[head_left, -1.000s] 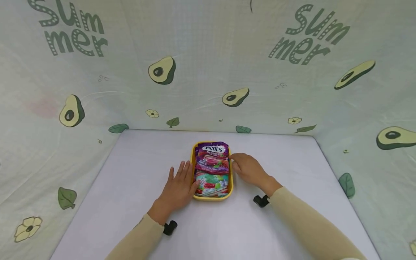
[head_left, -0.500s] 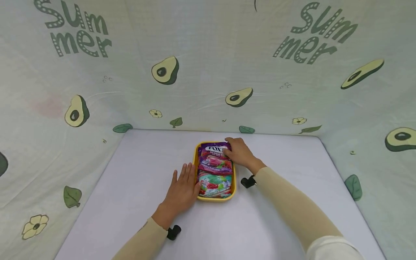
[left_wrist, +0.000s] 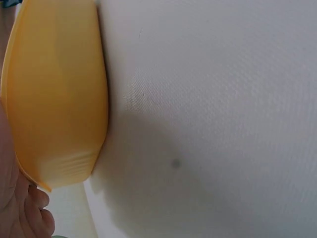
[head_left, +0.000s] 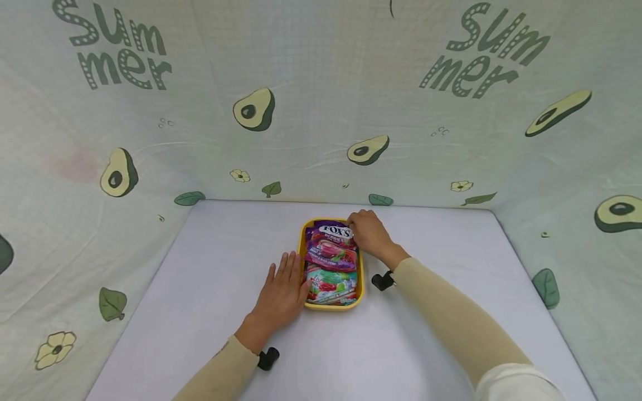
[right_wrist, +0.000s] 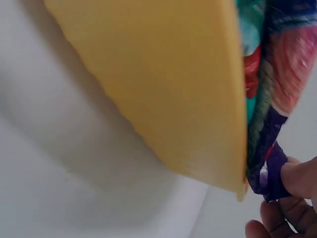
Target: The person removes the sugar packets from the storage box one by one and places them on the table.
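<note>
A yellow plastic basket (head_left: 333,308) sits on the white table and holds candy bags. On top lies a purple Fox's Berries candy bag (head_left: 331,253), with another purple bag's edge behind it. Nearer the front is a teal candy bag (head_left: 328,281) with fruit pictures. My left hand (head_left: 278,298) rests along the basket's left wall, fingers straight, thumb over the rim. At the far right corner my right hand (head_left: 372,235) pinches the Fox's bag's end; the right wrist view shows thumb and fingers (right_wrist: 297,179) on its purple corner (right_wrist: 275,168).
White table (head_left: 241,239) surrounds the basket. A fabric backdrop (head_left: 311,72) with avocados and "Summer" lettering rises behind and at both sides. Each wrist carries a small black camera, such as the right one (head_left: 383,280).
My right hand has moved from the basket's right side up to its far right corner and now pinches the Fox's bag, which has shifted slightly. My left hand stays at the basket.
</note>
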Demonstrator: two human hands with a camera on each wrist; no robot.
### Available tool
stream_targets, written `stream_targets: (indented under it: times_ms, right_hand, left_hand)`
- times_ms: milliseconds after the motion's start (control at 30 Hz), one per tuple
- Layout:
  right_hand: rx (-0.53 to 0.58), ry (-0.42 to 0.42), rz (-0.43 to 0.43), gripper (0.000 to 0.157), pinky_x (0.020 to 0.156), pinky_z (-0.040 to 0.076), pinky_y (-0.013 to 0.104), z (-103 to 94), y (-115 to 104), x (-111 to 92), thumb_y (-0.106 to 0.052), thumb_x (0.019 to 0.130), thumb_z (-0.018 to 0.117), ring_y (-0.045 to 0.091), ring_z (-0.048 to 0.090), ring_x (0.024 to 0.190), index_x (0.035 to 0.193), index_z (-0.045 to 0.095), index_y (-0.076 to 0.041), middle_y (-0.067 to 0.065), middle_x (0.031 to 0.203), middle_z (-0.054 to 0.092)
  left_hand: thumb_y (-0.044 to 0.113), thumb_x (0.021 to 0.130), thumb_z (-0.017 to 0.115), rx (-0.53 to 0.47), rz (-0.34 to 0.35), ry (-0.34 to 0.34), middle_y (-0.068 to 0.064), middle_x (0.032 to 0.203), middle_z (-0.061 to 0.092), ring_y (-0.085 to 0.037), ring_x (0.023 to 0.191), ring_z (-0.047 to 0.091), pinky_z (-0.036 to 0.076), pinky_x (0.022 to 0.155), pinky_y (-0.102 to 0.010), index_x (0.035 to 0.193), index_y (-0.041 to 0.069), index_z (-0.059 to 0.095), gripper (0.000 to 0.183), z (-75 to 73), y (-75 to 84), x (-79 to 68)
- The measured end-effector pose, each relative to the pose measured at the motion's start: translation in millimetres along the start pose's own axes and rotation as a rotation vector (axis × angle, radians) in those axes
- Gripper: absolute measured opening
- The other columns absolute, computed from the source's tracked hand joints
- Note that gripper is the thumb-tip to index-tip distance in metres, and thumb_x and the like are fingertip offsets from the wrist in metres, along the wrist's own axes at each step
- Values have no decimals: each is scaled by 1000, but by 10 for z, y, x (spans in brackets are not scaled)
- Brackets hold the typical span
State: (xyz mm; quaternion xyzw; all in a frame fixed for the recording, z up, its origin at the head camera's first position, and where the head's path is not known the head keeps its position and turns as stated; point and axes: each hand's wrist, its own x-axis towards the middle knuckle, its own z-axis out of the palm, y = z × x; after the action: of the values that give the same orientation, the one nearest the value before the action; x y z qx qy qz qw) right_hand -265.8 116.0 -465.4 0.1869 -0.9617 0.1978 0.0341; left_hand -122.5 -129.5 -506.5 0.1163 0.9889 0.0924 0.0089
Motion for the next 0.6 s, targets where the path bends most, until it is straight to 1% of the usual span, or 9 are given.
stream_targets:
  times_ms: [100,200,267,300,333,400,467,533,600]
  right_hand:
    - [32,-35,11,19,97,49,43,-53,-50,-27,-18,102,49,28,55,102,112,60,-6,11,109,61]
    - [84,-51,32,18,84,52,39,-103,-92,-55,-20,105,41,25,56,90,113,52,-9,10,106,61]
    - [148,-43,56,19,74,52,39,-126,-127,-71,-24,106,38,24,57,81,116,47,-11,10,104,63]
    - [189,-38,74,20,73,51,39,-135,-152,-79,-26,106,38,24,57,81,119,45,-12,11,105,64]
    - [232,-30,94,24,73,52,39,-133,-176,-91,-29,106,39,24,58,81,123,44,-13,12,106,64]
    - [359,-22,152,36,77,55,42,-126,-238,-125,-35,104,44,26,60,87,135,39,-17,14,111,63]
    - [512,-28,209,52,88,55,48,-96,-312,-169,-38,101,51,29,62,99,146,30,-22,15,122,60]
    - [659,-44,239,63,94,53,49,-40,-383,-216,-36,98,58,29,60,109,150,25,-26,15,129,56]
    - [752,-65,251,69,96,52,49,21,-452,-269,-33,95,63,30,59,114,152,25,-29,13,136,52]
  left_hand:
    - [54,102,28,-7,-1,-1,-10,165,9,-27,153,4,12,122,-54,157,6,10,75,-5,6,1]
    - [54,102,28,-7,-1,-4,-10,165,9,-27,153,4,13,122,-53,157,5,10,75,-10,14,-1]
    - [54,102,28,-7,-3,-11,-10,165,9,-27,153,4,13,122,-53,157,5,10,75,-13,15,-1]
    - [54,102,28,-8,-4,-13,-10,165,9,-27,153,4,13,122,-53,157,5,10,76,-15,15,-1]
    - [54,102,29,-9,-6,-15,-10,165,9,-27,153,4,13,122,-53,157,5,10,76,-19,16,-3]
    - [55,102,29,-11,-9,-20,-10,165,8,-27,153,3,13,122,-53,157,6,10,76,-23,18,-6]
    - [55,102,30,-13,-12,-22,-10,165,8,-27,153,3,13,122,-53,157,6,9,77,-21,19,-6]
    - [54,102,30,-20,-10,-16,-10,165,9,-27,153,4,13,122,-53,157,5,10,76,-18,19,-7]
    - [54,102,30,-23,-8,-12,-11,165,10,-27,153,4,13,122,-53,157,5,11,76,-11,17,-5]
